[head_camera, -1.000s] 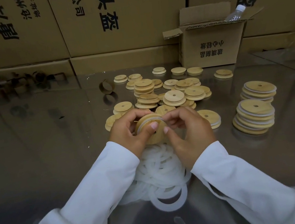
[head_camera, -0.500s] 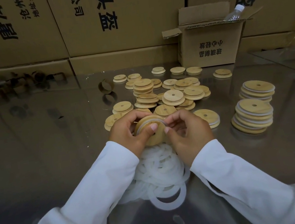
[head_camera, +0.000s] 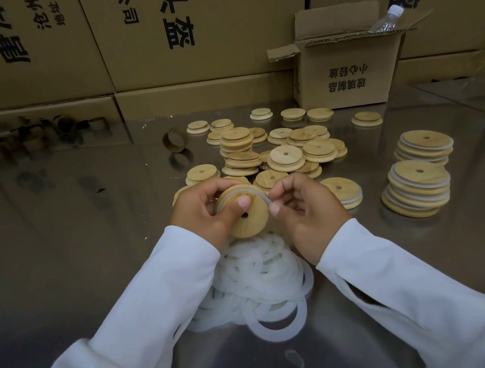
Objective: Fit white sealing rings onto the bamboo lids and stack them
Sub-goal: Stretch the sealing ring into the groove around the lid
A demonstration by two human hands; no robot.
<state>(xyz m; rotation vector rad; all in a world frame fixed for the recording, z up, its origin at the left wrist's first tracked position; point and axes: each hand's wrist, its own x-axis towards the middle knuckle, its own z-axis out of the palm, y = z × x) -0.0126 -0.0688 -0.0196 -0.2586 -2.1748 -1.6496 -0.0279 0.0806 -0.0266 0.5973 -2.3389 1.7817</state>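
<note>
Mid-cycle. Gripping lid (head_camera: 247, 219) in left hand (head_camera: 204, 211), thumb pressed on its face beside the hole; pinching ring (head_camera: 260, 195) at the lid's right rim with right hand (head_camera: 304, 209), seating apparently part done. Finished so far: two stacks (head_camera: 416, 187) of ringed lids well right of the grip, plus single lid (head_camera: 343, 191), seemingly ringed, just right of it. Left to do: heap (head_camera: 277, 154) of bare lids just beyond the grip; ring pile (head_camera: 258, 281) directly under the wrists. Judged less than half through. Beyond right: open carton (head_camera: 350, 75) holding bottle (head_camera: 386, 20); beyond left: tape core (head_camera: 175, 140). Between grip and stacks, only the single lid in the way.
</note>
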